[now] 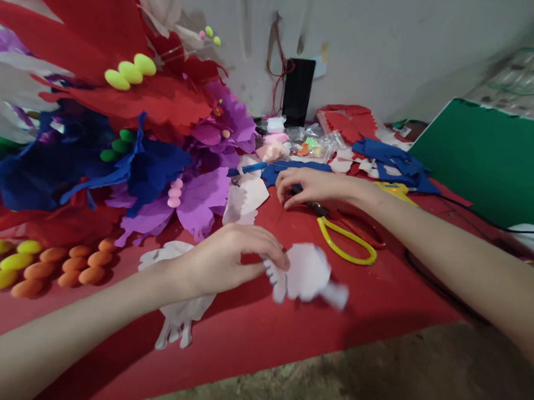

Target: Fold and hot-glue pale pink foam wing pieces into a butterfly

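My left hand [238,252] pinches a white paper-like cutout [308,271] between thumb and fingers, above the red table. The cutout has a scalloped edge with blue marks, and its right end is blurred. Further back, my right hand [309,187] is curled down, fingers bent together; a thin dark line shows below its fingertips, and what it holds I cannot make out. Close to that hand lie scissors [347,242] with one yellow and one red handle. Under my left wrist are more white cutouts [173,331] with narrow stems, partly hidden by the arm.
Large red, blue and purple petal flowers [165,107] crowd the left. Orange and yellow egg-shaped pieces [38,269] lie in front of them. Blue scraps [392,161], plastic bags [318,140] and a yellow glue gun [395,191] are behind; a green board [490,156] stands right.
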Demonstrator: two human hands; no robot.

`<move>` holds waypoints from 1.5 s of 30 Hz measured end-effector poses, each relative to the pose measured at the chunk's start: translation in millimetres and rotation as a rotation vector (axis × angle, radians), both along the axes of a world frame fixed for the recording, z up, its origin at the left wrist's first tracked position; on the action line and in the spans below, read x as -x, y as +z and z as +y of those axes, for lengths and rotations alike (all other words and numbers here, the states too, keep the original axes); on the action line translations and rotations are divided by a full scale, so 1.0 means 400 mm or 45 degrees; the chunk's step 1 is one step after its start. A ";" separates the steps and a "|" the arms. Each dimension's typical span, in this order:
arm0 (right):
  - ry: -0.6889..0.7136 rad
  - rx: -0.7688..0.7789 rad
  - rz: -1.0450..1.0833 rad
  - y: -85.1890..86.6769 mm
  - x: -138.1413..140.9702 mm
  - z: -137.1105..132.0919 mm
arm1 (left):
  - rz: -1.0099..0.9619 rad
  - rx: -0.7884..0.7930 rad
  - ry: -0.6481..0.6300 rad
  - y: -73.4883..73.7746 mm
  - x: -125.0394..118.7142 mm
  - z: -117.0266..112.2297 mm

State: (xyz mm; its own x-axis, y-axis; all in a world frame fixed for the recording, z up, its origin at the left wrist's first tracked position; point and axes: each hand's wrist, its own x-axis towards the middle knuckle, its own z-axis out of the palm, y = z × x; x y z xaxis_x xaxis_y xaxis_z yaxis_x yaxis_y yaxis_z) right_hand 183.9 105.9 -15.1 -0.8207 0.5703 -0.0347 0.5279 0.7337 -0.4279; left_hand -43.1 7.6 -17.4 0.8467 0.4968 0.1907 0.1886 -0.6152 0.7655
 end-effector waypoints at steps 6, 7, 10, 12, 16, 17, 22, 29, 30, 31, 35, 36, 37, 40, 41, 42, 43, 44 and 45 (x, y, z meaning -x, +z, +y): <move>0.020 -0.013 -0.055 -0.004 -0.012 0.029 | 0.092 -0.272 -0.283 -0.027 0.003 0.006; 0.025 -0.015 -0.059 -0.006 -0.010 0.031 | 0.105 -0.293 -0.305 -0.025 0.003 0.006; 0.051 -0.009 -0.066 -0.007 -0.006 0.031 | 0.140 -0.335 -0.352 -0.016 0.005 0.009; 0.072 -0.001 -0.068 -0.006 -0.005 0.026 | 0.154 -0.352 -0.361 -0.011 0.004 0.009; 0.088 0.011 -0.039 -0.006 0.001 0.013 | 0.160 -0.373 -0.356 -0.004 0.000 0.001; 0.084 0.011 -0.021 -0.007 0.005 0.009 | 0.160 -0.376 -0.352 -0.002 -0.001 -0.001; -0.028 -0.013 0.136 -0.003 0.037 -0.022 | 0.169 -0.392 -0.295 0.008 -0.001 -0.015; -0.363 -0.125 0.359 0.035 0.062 -0.136 | 0.351 -0.604 -0.333 0.012 -0.008 -0.046; -0.406 -0.147 0.373 0.036 0.059 -0.158 | 0.379 -0.627 -0.364 0.013 -0.009 -0.050; -0.449 -0.166 0.378 0.036 0.055 -0.181 | 0.401 -0.637 -0.393 0.013 -0.011 -0.054; -0.680 -0.170 0.410 0.018 0.031 -0.266 | 0.371 -0.619 -0.442 0.020 -0.012 -0.061; -0.725 -0.154 0.433 0.010 0.026 -0.286 | 0.345 -0.621 -0.421 0.021 -0.011 -0.060; -0.759 -0.139 0.457 0.001 0.021 -0.304 | 0.312 -0.629 -0.371 0.022 -0.010 -0.057; -0.812 -0.134 0.521 -0.024 0.016 -0.353 | 0.194 -0.670 -0.044 0.020 -0.004 -0.037; -0.809 -0.150 0.538 -0.031 0.018 -0.368 | 0.162 -0.662 0.060 0.019 -0.001 -0.027; -0.795 -0.176 0.550 -0.037 0.021 -0.381 | 0.144 -0.637 0.126 0.017 0.001 -0.017; -0.773 -0.210 0.557 -0.041 0.026 -0.394 | 0.140 -0.592 0.147 0.015 0.004 -0.007; -0.749 -0.248 0.556 -0.045 0.031 -0.405 | 0.148 -0.555 0.132 0.014 0.006 0.002; -0.725 -0.284 0.547 -0.047 0.036 -0.414 | 0.160 -0.520 0.102 0.012 0.007 0.010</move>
State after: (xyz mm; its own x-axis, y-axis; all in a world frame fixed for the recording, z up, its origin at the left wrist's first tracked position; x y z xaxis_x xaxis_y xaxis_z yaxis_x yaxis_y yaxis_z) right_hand 169.4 -59.8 -33.9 -0.3118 0.8670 0.3888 0.6720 0.4905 -0.5548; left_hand -46.0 11.5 -12.7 0.8376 0.4671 0.2833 0.3243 -0.8424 0.4303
